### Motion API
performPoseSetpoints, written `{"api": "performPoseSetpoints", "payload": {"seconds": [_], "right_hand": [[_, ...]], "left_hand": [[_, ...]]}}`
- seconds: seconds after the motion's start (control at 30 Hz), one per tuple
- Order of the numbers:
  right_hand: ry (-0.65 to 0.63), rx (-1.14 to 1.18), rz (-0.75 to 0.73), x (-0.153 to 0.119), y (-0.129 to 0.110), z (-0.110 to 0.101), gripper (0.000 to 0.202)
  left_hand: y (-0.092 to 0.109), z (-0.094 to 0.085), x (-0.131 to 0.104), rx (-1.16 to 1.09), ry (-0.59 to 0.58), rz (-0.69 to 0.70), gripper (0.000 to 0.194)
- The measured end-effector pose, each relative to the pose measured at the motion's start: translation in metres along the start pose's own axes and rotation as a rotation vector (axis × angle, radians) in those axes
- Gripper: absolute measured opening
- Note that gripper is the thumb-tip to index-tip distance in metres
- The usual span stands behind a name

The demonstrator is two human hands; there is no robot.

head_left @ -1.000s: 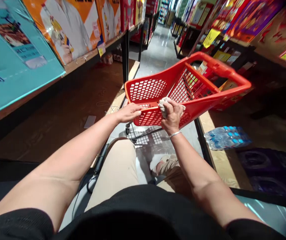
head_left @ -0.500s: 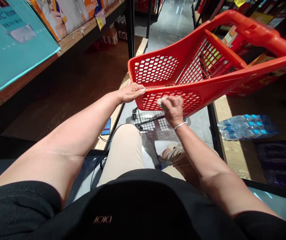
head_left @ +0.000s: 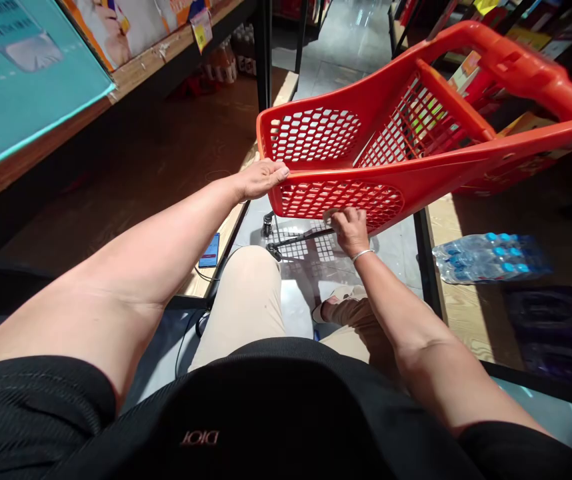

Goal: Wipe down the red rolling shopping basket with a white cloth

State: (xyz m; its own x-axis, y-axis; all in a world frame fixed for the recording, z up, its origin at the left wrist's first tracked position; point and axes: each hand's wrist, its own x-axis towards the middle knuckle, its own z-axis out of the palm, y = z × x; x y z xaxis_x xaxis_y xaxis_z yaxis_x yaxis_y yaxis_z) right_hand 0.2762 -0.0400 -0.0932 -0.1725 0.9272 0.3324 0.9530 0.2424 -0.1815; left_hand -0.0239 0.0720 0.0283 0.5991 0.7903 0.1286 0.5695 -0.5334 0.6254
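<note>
A red plastic shopping cart (head_left: 436, 163) with mesh sides stands before me, its handle toward the upper right. My left hand (head_left: 263, 179) is closed over the rim at the cart's near left corner, thumb on top. Against the lower part of the mesh side is my right hand (head_left: 350, 228), with a bracelet on its wrist. Its fingers are curled and pressed together. A small pale bit shows at the fingertips, too little to name.
Shelving with large boxes (head_left: 26, 87) runs along the left. A phone (head_left: 209, 251) with a cable lies on the low wooden ledge by my knee. Shrink-wrapped water bottles (head_left: 491, 258) lie on the right ledge. Cart wheels (head_left: 273, 252) stand on the tiled floor.
My right hand has moved slightly down along the mesh side. My left hand keeps its hold on the rim, and the view has shifted a little.
</note>
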Motion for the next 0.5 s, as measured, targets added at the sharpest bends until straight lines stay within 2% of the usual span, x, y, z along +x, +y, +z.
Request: {"api": "performPoseSetpoints", "payload": {"seconds": [0.17, 0.27, 0.33, 0.5], "right_hand": [[0.455, 0.011, 0.085, 0.046, 0.021, -0.059, 0.034], [0.591, 0.016, 0.13, 0.057, 0.027, -0.066, 0.033], [0.56, 0.01, 0.156, 0.05, 0.024, -0.053, 0.03], [0.249, -0.043, 0.074, 0.018, 0.017, -0.005, 0.028]], "left_hand": [[-0.005, 0.001, 0.003, 0.035, -0.036, -0.002, 0.04], [-0.007, 0.004, 0.005, 0.044, -0.006, -0.005, 0.042], [-0.008, 0.006, 0.007, 0.047, 0.018, 0.014, 0.043], [-0.013, 0.008, 0.013, 0.07, 0.073, 0.033, 0.051]]}}
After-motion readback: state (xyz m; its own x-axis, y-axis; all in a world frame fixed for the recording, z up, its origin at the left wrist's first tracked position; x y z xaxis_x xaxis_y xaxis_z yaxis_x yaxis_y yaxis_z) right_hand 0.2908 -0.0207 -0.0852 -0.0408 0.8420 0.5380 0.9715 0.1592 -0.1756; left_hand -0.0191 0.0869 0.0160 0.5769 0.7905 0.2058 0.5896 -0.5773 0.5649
